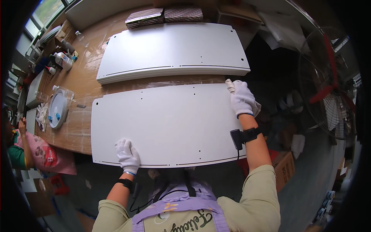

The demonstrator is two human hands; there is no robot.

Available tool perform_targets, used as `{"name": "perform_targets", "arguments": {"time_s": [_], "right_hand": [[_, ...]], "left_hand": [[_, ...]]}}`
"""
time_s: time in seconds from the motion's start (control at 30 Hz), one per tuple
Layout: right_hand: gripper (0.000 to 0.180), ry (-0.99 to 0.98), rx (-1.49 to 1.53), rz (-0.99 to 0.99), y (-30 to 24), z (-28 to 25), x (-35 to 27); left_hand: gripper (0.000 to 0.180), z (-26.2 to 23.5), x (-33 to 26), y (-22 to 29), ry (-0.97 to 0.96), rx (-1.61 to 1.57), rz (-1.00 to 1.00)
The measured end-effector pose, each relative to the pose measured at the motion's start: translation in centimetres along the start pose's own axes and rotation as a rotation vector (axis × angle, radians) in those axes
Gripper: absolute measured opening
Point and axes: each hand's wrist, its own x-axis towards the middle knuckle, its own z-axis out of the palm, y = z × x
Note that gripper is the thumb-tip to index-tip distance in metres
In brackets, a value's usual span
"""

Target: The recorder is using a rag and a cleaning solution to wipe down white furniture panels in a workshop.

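A large white panel (162,120) with small drilled holes and a grooved near edge lies flat before me. My left hand (128,155), in a white knitted glove, rests on it by the near edge, fingers laid out and holding nothing. At the far right corner, my right hand (242,97) is closed, also gloved in white. A pale cloth (257,109) shows from under that hand, partly hidden by the glove. Beyond lies a stack of similar white panels (174,48), its top one with holes and grooves along the near edge.
The brown-covered table (83,96) carries a round grey lid-like dish (58,109), white gloves (41,116) and bottles (63,60). Two patterned boxes (164,16) stand behind the stack. A fan with red blades (328,87) stands at right. Another person (38,149) is at left.
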Motion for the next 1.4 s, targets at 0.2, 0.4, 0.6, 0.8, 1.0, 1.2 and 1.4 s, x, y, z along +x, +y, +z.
{"name": "perform_targets", "arguments": {"time_s": [0.2,0.4,0.6,0.8,1.0,1.2,1.4], "right_hand": [[0.049,-0.124,-0.093,0.02,-4.6,7.5,1.5],[0.043,-0.329,-0.178,0.022,-6.3,5.6,2.3],[0.032,-0.382,-0.233,-0.103,-8.4,4.7,1.4],[0.027,-0.26,-0.241,-0.088,-8.1,5.7,1.9],[0.026,-0.17,-0.208,-0.12,-7.8,6.0,1.8],[0.025,-0.17,-0.186,-0.303,-11.5,7.3,-2.0],[0.036,-0.107,-0.042,-0.617,-17.0,9.9,-3.8]], "left_hand": [[0.036,-0.2,0.9,0.9,0.007,-0.034,0.03],[0.036,-1.2,1.5,1.3,-0.001,-0.084,0.043],[0.036,-0.5,1.0,0.6,0.052,-0.054,0.064],[0.037,-0.4,0.8,0.8,0.029,-0.065,0.047],[0.037,-0.1,0.2,0.1,0.044,-0.049,0.043],[0.039,-0.4,0.5,-0.1,0.012,-0.085,0.024],[0.04,-0.6,0.0,-0.2,-0.001,-0.054,-0.002]]}}
